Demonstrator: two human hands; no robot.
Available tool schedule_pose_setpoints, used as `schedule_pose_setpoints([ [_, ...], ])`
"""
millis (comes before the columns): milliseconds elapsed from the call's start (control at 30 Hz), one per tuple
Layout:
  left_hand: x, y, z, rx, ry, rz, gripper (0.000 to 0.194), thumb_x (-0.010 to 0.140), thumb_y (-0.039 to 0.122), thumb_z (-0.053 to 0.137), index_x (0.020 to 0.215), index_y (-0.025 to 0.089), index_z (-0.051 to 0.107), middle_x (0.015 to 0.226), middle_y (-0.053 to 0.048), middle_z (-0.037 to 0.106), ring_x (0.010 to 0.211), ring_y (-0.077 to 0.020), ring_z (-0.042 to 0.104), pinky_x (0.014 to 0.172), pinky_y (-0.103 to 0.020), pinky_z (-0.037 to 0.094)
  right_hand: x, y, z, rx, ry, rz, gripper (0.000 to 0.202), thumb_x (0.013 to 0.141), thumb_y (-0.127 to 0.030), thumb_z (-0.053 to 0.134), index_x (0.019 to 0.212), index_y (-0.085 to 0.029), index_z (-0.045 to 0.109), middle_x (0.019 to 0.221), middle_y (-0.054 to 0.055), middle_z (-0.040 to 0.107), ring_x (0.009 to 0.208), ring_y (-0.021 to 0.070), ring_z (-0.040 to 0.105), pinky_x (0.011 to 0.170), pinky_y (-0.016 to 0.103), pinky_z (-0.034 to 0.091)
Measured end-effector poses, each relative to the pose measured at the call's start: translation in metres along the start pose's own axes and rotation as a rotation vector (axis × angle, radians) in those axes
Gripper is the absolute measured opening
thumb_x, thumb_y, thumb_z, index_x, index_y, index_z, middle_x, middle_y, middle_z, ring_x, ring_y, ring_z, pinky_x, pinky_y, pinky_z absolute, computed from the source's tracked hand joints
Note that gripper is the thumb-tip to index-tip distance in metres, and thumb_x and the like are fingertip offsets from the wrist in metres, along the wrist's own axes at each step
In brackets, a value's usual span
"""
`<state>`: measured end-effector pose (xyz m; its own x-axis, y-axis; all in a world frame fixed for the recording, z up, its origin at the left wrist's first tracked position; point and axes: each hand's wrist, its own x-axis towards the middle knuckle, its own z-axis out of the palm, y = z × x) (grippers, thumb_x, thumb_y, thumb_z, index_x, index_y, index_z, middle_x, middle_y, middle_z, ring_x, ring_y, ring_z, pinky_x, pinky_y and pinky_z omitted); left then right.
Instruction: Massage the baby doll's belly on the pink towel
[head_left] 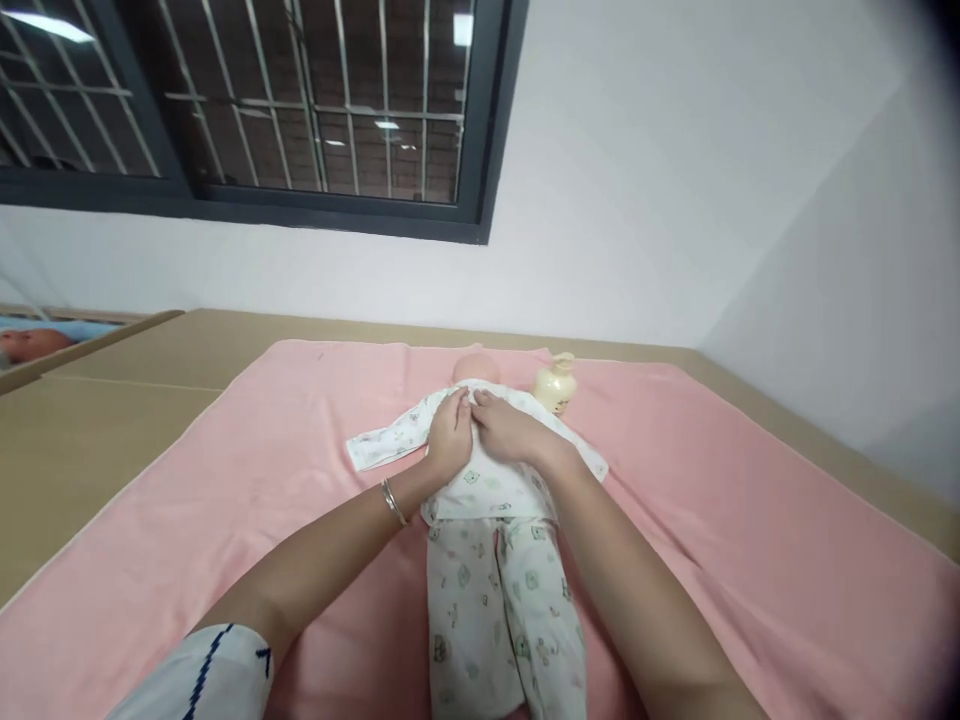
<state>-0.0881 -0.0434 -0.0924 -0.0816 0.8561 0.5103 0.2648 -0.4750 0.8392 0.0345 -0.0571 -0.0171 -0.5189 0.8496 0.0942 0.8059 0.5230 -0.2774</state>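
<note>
No text is legible; the bottle (555,388) bears small marks (too tiny to read).

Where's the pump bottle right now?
In the head view, the pump bottle is on the pink sheet, right of centre near its far edge, beside the doll's head and beyond the right hand.

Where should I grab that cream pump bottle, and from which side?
Probably best with the right hand, around the rounded body of the cream pump bottle, below its narrow pump head. It looks upright, so come in from the right, over the pink blanket; the doll's head is to its left and the sleeve in front.
</note>
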Motion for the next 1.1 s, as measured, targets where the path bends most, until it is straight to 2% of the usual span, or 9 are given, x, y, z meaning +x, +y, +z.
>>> schedule_pose_setpoints([
  [67, 0.001, -0.002, 0.000, 0.014, -0.008, 0.007, 0.041, 0.099, 0.033, 0.037, 0.127, 0.013, 0.059, 0.133, -0.016, 0.063, 0.127, -0.0265, 0.056, 0.113, -0.045, 0.040, 0.011, 0.014, 0.012, 0.056, 0.129, -0.020, 0.043, 0.094, -0.015, 0.039, 0.132, -0.014, 0.058, 0.146, 0.015, 0.052, 0.140, 0.0271, 0.044, 0.118, 0.046, 0.031],
  [167, 0.001, -0.005, 0.001, 0.054, -0.047, 0.016, 0.041, 0.098, 0.031, 0.039, 0.130, 0.013, 0.057, 0.135, -0.016, 0.061, 0.129, -0.0277, 0.054, 0.114, -0.048, 0.039, 0.018, 0.030, 0.025, 0.141, 0.294, 0.076, 0.041, 0.093, -0.019, 0.044, 0.131, -0.015, 0.058, 0.145, 0.013, 0.053, 0.140, 0.0247, 0.043, 0.116, 0.043, 0.034],
  [233, 0.000, -0.005, 0.000, 0.085, -0.066, 0.023, 0.041, 0.097, 0.029, 0.040, 0.130, 0.012, 0.057, 0.134, -0.017, 0.061, 0.128, -0.0280, 0.055, 0.113, -0.048, 0.039, 0.019, 0.033, 0.030, 0.151, 0.349, 0.149, 0.045, 0.091, -0.020, 0.048, 0.134, -0.013, 0.056, 0.148, 0.014, 0.050, 0.142, 0.0254, 0.040, 0.116, 0.042, 0.033],
  [400, -0.001, -0.006, -0.001, 0.163, -0.065, 0.063, 0.040, 0.096, 0.027, 0.039, 0.127, 0.012, 0.059, 0.130, -0.016, 0.063, 0.126, -0.0272, 0.056, 0.112, -0.046, 0.041, 0.014, 0.022, 0.034, 0.030, 0.394, 0.265, 0.047, 0.091, -0.027, 0.051, 0.134, -0.011, 0.056, 0.146, 0.015, 0.052, 0.139, 0.0247, 0.043, 0.116, 0.036, 0.030],
  [500, 0.000, -0.009, 0.000, 0.196, -0.065, 0.083, 0.039, 0.094, 0.022, 0.038, 0.124, 0.014, 0.060, 0.128, -0.014, 0.065, 0.125, -0.0267, 0.057, 0.112, -0.046, 0.042, 0.013, 0.015, 0.035, -0.042, 0.457, 0.417, 0.046, 0.092, -0.031, 0.049, 0.130, -0.006, 0.058, 0.139, 0.021, 0.056, 0.132, 0.0296, 0.048, 0.113, 0.042, 0.031],
  [600, 0.001, -0.011, 0.002, 0.230, -0.073, 0.095, 0.039, 0.091, 0.018, 0.038, 0.123, 0.015, 0.061, 0.127, -0.013, 0.065, 0.125, -0.0269, 0.057, 0.112, -0.046, 0.043, 0.012, 0.013, 0.036, -0.062, 0.469, 0.482, 0.042, 0.093, -0.034, 0.047, 0.121, -0.006, 0.063, 0.127, 0.022, 0.063, 0.124, 0.0314, 0.053, 0.110, 0.045, 0.031],
  [800, 0.006, -0.007, -0.003, 0.275, -0.116, 0.114, 0.041, 0.086, 0.014, 0.039, 0.119, 0.012, 0.063, 0.122, -0.014, 0.068, 0.120, -0.0274, 0.060, 0.109, -0.045, 0.044, 0.013, 0.012, 0.039, -0.031, 0.468, 0.510, 0.039, 0.094, -0.037, 0.046, 0.118, -0.013, 0.065, 0.122, 0.014, 0.068, 0.118, 0.0267, 0.056, 0.109, 0.039, 0.030],
  [967, 0.018, -0.002, -0.016, 0.332, -0.171, 0.060, 0.040, 0.082, 0.013, 0.043, 0.114, 0.014, 0.067, 0.118, -0.012, 0.071, 0.115, -0.0279, 0.063, 0.106, -0.044, 0.046, 0.018, 0.003, 0.047, 0.055, 0.560, 0.519, 0.039, 0.090, -0.030, 0.048, 0.121, -0.015, 0.065, 0.125, 0.012, 0.067, 0.122, 0.0273, 0.054, 0.113, 0.041, 0.026],
  [1100, 0.022, -0.001, -0.021, 0.353, -0.145, 0.047, 0.039, 0.081, 0.013, 0.044, 0.111, 0.013, 0.068, 0.116, -0.012, 0.071, 0.112, -0.0281, 0.064, 0.104, -0.043, 0.048, 0.019, -0.004, 0.054, 0.111, 0.616, 0.447, 0.038, 0.088, -0.025, 0.048, 0.120, -0.016, 0.066, 0.130, 0.011, 0.066, 0.128, 0.0265, 0.052, 0.114, 0.041, 0.029],
])
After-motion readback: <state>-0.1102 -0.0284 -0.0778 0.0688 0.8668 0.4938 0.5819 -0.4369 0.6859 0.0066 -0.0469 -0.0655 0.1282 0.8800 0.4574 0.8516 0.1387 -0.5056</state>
